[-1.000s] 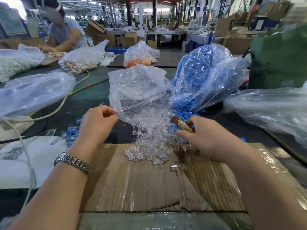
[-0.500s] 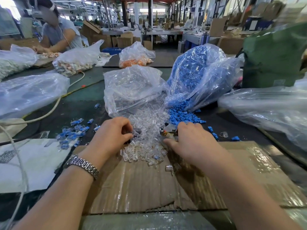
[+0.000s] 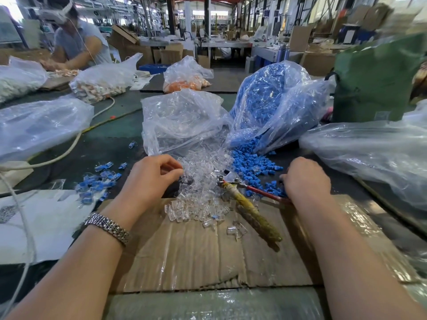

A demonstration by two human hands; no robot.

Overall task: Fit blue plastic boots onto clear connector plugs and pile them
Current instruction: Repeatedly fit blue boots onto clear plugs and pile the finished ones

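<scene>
Left hand [image 3: 152,176] curls its grip into the clear plugs [image 3: 201,188]; whether it holds one, can't tell. Right hand [image 3: 306,179] reaches among blue boots [image 3: 251,162], grip hidden.

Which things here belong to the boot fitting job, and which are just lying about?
Job: clear plugs, blue boots, finished pile, left hand, right hand.
Lying about: pliers, green bag, orange parts bag, white cable.

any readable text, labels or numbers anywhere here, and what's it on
No text here can be read.
Green bag: a pale patch low on its front, too blurred to read.
White sheet: a grey printed patch at its left edge, illegible.
Far cardboard boxes: no legible print.
</scene>
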